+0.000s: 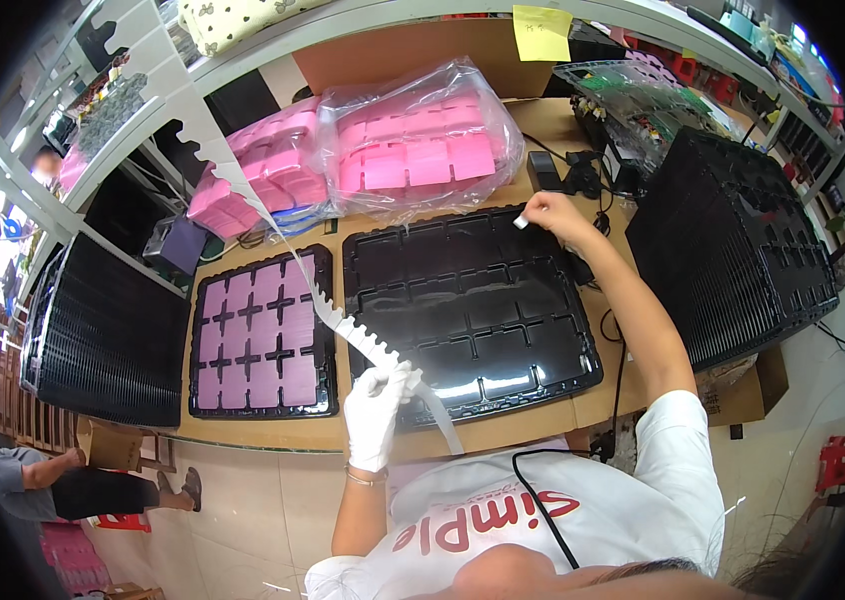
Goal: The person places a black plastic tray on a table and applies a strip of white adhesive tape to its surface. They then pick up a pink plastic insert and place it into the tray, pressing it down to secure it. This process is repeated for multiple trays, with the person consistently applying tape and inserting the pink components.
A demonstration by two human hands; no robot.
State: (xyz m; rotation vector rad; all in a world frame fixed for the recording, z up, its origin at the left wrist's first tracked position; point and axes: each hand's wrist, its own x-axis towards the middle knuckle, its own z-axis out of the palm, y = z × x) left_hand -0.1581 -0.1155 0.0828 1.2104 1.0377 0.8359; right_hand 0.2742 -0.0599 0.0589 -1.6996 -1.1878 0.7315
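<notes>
My left hand point(373, 415), in a white glove, has its fingers closed on a long white strip point(368, 345) with a notched edge. The strip's short end hangs over the front of a black plastic tray point(463, 340), and its other end runs up toward the far left. My right hand point(555, 217), bare, pinches a small white piece point(521, 222) above the far right corner of that tray. The tray has moulded compartments, and no loose parts show in it. To its left, a smaller-looking black tray point(326, 385) holds pink-purple pads point(263, 335).
Stacks of black trays stand left point(113, 335) and right point(733, 245). Behind lie pink foam pieces point(268, 165) and a clear bag point(423, 140) of more. Circuit boards point(643, 105) and cables point(593, 180) sit at the back right. Another person point(63, 485) is at lower left.
</notes>
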